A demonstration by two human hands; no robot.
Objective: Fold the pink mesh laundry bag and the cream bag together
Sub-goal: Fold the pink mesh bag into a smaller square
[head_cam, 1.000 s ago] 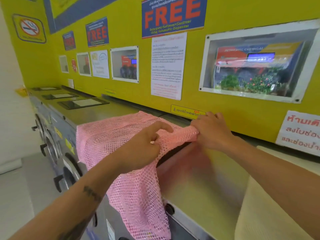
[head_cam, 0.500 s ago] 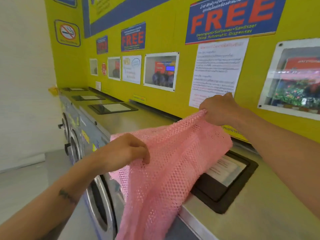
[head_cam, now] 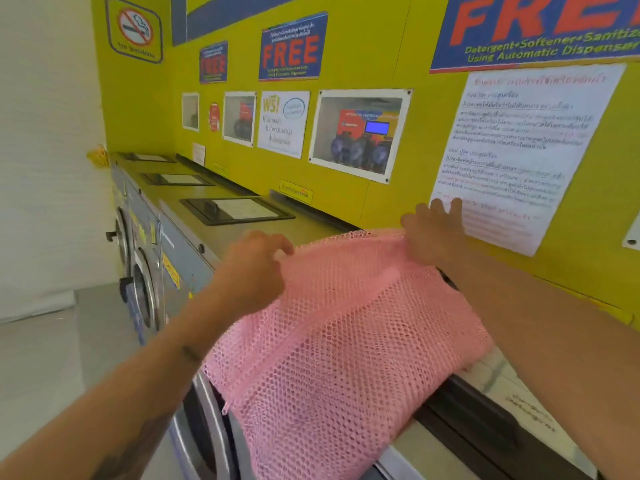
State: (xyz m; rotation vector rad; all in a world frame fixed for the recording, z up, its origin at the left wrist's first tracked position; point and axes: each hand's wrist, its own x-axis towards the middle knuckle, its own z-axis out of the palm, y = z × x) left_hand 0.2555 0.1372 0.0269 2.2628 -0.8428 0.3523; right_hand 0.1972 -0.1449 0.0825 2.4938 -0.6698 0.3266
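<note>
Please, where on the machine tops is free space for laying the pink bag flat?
Bare steel lies between the left hand and the black-framed panel. Crowded: the pink mesh bag covers the near top and hangs over the front; the right hand pinches its far edge.

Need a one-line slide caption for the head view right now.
Left hand and right hand hold the top edge of a pink mesh laundry bag draped over a steel washing machine top.

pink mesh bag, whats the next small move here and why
Probably lay the top edge down flat on the washer top. Both hands, left and right, hold the pink mesh laundry bag by that edge, and its lower part hangs over the front.
</note>
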